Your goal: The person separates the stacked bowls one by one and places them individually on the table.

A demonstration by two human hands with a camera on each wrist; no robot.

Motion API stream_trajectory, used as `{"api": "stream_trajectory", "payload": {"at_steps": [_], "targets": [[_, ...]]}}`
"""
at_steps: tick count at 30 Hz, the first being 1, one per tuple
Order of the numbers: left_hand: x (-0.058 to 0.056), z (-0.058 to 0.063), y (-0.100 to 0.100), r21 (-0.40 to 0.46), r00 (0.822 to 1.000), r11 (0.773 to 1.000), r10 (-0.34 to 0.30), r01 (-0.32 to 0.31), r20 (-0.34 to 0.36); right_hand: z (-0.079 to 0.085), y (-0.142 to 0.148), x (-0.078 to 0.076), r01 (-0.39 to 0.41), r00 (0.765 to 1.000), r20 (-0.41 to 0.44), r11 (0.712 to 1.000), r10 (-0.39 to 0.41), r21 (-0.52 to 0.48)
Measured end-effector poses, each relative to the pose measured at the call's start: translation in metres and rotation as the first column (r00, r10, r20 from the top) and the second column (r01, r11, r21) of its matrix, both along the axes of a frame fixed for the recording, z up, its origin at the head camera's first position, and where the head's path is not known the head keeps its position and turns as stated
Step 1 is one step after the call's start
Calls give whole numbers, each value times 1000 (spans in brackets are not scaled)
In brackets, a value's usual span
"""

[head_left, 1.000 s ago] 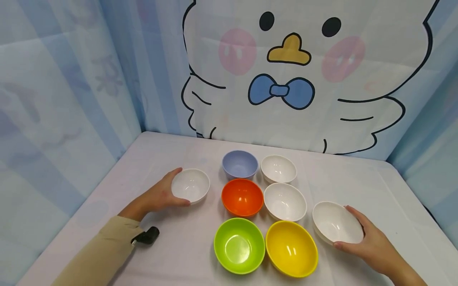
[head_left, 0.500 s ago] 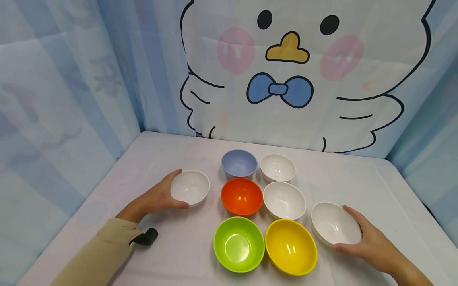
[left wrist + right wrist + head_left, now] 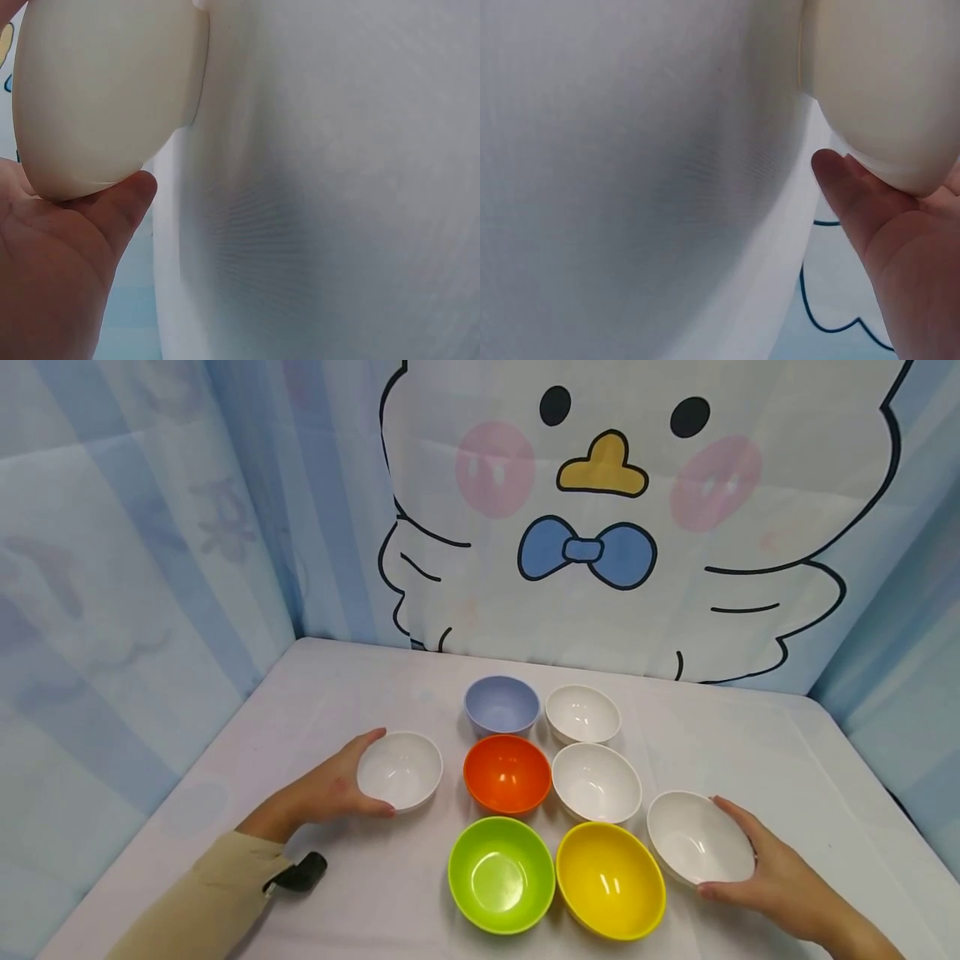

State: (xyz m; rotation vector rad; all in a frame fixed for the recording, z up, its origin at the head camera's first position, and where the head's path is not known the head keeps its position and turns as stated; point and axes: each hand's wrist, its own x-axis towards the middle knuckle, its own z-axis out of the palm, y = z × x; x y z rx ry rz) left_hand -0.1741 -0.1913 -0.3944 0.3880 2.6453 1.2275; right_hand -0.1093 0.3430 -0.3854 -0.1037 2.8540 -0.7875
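In the head view my left hand (image 3: 324,792) grips a white bowl (image 3: 401,771) by its left side, thumb at the near rim and fingers at the far rim. The left wrist view shows this bowl's outer wall (image 3: 105,82) close to the cloth. On the other side, my right hand (image 3: 787,881) holds another white bowl (image 3: 699,837) by its right side. Its rounded underside (image 3: 892,82) shows in the right wrist view, with the thumb against it. Whether either bowl touches the table is hard to tell.
Between the hands stand two columns of bowls: blue (image 3: 502,705), orange (image 3: 507,774) and green (image 3: 502,875) on the left; a white bowl (image 3: 582,714), a second white bowl (image 3: 597,782) and a yellow bowl (image 3: 611,881) on the right. Curtains (image 3: 150,568) enclose the white-covered table (image 3: 360,893).
My left hand and its white bowl have come slightly nearer the front. The right hand's bowl has shifted a little left and nearer, closer to the yellow bowl. The middle bowls stay put.
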Motion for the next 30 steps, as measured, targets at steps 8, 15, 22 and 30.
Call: {"api": "stream_trajectory", "payload": {"at_steps": [8, 15, 22, 30], "targets": [[7, 0, 4, 12, 999, 1000, -27, 27, -22, -5, 0, 4, -23, 999, -34, 999, 21, -32], [11, 1, 8, 19, 997, 998, -66, 67, -36, -5, -2, 4, -31, 999, -19, 998, 30, -46], [15, 2, 14, 32, 998, 998, -59, 59, 27, -5, -4, 3, -29, 1000, -12, 998, 28, -47], [17, 1, 18, 45, 996, 996, -81, 79, 39, -5, -6, 2, -30, 999, -17, 998, 29, -49]]}}
